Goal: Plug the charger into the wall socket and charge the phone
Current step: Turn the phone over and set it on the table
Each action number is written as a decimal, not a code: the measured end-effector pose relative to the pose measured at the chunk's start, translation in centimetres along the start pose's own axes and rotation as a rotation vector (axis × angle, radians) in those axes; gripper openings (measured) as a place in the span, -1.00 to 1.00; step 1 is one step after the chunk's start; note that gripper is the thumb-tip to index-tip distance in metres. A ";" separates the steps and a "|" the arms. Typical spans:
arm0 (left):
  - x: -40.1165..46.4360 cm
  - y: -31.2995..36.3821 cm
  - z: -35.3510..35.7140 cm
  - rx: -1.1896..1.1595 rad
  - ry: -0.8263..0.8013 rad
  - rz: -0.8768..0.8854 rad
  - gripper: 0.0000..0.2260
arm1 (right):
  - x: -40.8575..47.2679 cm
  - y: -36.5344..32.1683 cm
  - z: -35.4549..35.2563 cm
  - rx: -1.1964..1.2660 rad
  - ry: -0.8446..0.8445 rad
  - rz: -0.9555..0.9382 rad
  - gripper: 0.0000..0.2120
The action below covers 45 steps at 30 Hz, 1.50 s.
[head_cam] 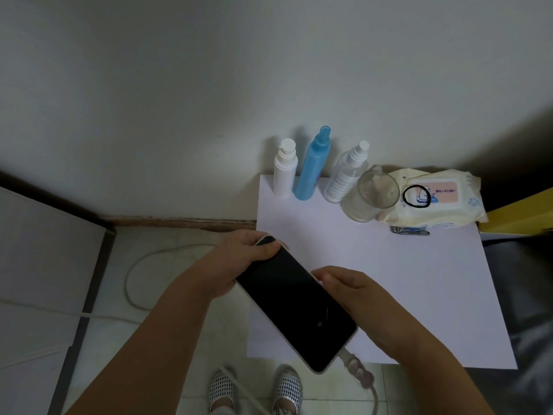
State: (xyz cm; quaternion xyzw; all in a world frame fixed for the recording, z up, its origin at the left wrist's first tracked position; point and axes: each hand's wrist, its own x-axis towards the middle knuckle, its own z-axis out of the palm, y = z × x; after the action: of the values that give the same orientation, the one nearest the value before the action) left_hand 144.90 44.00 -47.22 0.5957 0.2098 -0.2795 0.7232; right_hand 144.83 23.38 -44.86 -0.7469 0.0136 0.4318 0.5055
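A phone with a dark screen and pale case lies slanted above the near left corner of a white table. My left hand grips its far end, thumb on the glass. My right hand holds its right edge with the fingers curled under. A white charging cable with a taped, worn end is plugged into the phone's near end and drops toward the floor. More white cable loops on the tiled floor at left. No wall socket or charger plug is in view.
At the table's back edge by the wall stand a white pump bottle, a blue spray bottle, a clear spray bottle and a glass. A wipes pack with a hair tie and nail clippers lie right. White furniture stands left.
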 end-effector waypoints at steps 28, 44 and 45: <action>0.3 -3.6 5.2 -0.160 0.328 0.107 -0.82 | 0.6 3.9 1.7 0.341 0.437 -0.013 -0.77; 1.2 -4.1 4.8 -0.116 0.340 0.091 -0.82 | 1.5 4.9 2.4 0.366 0.445 -0.027 -0.74; 1.2 -4.0 4.8 -0.114 0.341 0.091 -0.81 | 1.5 4.9 2.4 0.366 0.455 -0.025 -0.74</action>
State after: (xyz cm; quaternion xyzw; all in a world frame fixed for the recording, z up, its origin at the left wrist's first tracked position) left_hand 143.00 38.59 -49.99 0.6014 0.3178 -0.1292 0.7215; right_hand 141.97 23.47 -49.80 -0.7210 0.1950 0.2372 0.6212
